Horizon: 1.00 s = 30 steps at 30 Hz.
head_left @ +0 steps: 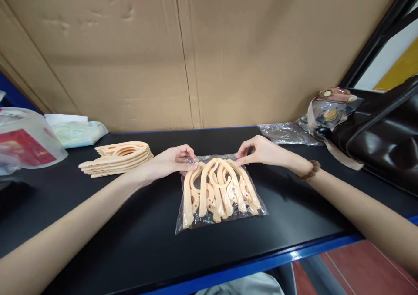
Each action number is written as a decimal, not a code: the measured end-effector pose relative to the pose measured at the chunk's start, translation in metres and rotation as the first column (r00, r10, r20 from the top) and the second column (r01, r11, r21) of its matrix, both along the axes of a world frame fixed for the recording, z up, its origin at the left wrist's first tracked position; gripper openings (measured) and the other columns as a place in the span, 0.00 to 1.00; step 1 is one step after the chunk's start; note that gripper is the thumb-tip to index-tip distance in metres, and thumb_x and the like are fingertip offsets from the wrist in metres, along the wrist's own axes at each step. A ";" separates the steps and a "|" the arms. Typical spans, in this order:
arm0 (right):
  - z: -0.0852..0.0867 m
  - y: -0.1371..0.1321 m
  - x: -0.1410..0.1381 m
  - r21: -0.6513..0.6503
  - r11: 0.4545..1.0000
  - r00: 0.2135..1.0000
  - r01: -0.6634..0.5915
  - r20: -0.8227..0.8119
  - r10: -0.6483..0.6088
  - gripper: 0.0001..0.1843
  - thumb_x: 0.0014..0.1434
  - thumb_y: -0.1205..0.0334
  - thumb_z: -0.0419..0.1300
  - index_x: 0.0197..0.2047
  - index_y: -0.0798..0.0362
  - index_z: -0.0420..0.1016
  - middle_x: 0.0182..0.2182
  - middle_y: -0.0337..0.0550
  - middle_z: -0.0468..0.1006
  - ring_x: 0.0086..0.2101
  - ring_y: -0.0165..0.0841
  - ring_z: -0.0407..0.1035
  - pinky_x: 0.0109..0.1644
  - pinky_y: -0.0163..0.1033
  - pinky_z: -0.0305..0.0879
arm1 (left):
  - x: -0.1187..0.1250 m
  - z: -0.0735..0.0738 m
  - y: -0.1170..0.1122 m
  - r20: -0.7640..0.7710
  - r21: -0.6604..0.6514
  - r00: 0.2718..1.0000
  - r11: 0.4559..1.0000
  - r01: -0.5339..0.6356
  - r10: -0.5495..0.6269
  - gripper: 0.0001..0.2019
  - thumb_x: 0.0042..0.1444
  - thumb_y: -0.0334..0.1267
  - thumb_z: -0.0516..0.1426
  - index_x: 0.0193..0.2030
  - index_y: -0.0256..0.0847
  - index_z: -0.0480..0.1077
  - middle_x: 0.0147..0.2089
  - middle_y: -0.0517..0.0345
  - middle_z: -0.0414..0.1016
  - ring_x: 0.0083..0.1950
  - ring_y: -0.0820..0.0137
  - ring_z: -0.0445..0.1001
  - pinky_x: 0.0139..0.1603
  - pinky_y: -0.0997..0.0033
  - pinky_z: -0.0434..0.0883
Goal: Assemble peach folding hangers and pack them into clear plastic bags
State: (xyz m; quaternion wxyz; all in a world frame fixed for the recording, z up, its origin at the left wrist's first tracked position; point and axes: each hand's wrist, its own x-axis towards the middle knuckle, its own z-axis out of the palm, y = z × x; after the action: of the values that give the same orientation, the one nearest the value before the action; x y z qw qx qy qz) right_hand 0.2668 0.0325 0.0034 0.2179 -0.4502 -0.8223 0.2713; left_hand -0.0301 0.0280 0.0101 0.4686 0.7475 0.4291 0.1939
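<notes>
A clear plastic bag [180, 219] lies on the black table with several cream folding hangers [204, 190] inside it. At the bag's far left corner, my left hand [174, 161] pinches the plastic between thumb and fingers. My right hand [256, 150] grips the far right corner the same way, its wrist wearing a brown fuzzy band [310, 171]. Beyond my left forearm sits a stack of more cream folding hangers [119, 158], partly hidden by that arm. The bag's far edge, between my hands, is where its mouth seems to be.
Flat clear plastic bags [285, 134] lie at the back right, near a transparent strapped bottle [329, 110] and a dark leather bag [385, 134]. On the left are a tissue pack [78, 132] and a translucent container [29, 138]. A cardboard wall [130, 60] closes the back.
</notes>
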 end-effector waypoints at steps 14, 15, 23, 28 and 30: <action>0.010 -0.040 -0.028 0.418 0.831 0.901 -0.367 0.384 0.204 0.22 0.63 0.74 0.50 0.55 0.46 0.72 0.40 0.45 0.69 0.40 0.34 0.65 0.43 0.39 0.63 | 0.025 -0.005 -0.036 -0.521 0.718 0.853 0.522 0.461 -0.037 0.29 0.55 0.17 0.46 0.59 0.47 0.65 0.60 0.60 0.68 0.55 0.69 0.66 0.55 0.67 0.68; 0.011 -0.042 -0.029 0.403 0.837 0.892 -0.369 0.406 0.198 0.23 0.62 0.75 0.50 0.55 0.46 0.73 0.39 0.44 0.70 0.40 0.34 0.65 0.42 0.38 0.63 | 0.026 -0.004 -0.039 -0.541 0.722 0.841 0.503 0.475 -0.017 0.30 0.54 0.17 0.46 0.60 0.46 0.65 0.60 0.60 0.68 0.55 0.68 0.66 0.54 0.68 0.69; 0.025 -0.040 -0.020 0.327 0.892 0.910 -0.311 0.373 0.181 0.15 0.61 0.71 0.54 0.42 0.49 0.81 0.35 0.39 0.78 0.33 0.29 0.70 0.38 0.35 0.61 | 0.036 0.012 -0.056 -0.669 0.693 0.684 0.574 0.435 0.290 0.16 0.57 0.26 0.49 0.46 0.41 0.75 0.44 0.57 0.78 0.36 0.64 0.78 0.27 0.68 0.69; 0.027 -0.035 -0.014 0.280 0.927 0.939 -0.249 0.303 0.161 0.14 0.56 0.74 0.54 0.33 0.53 0.80 0.29 0.37 0.79 0.27 0.26 0.69 0.33 0.32 0.59 | 0.039 0.011 -0.061 -0.670 0.716 0.608 0.588 0.376 0.427 0.16 0.58 0.30 0.48 0.40 0.43 0.76 0.36 0.56 0.80 0.31 0.60 0.78 0.22 0.68 0.57; 0.026 -0.033 -0.012 0.252 0.941 0.942 -0.226 0.301 0.145 0.14 0.55 0.75 0.53 0.31 0.54 0.79 0.25 0.36 0.78 0.25 0.25 0.68 0.31 0.32 0.58 | 0.039 0.010 -0.062 -0.652 0.736 0.585 0.590 0.333 0.483 0.15 0.58 0.31 0.48 0.35 0.42 0.76 0.33 0.54 0.80 0.30 0.59 0.77 0.21 0.68 0.52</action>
State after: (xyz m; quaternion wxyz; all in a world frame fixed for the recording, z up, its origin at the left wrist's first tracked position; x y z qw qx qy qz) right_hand 0.2553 -0.0005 0.0291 0.1353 -0.3679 -0.9140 0.1046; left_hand 0.0089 -0.0339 0.0199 -0.1802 0.8519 0.4911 0.0264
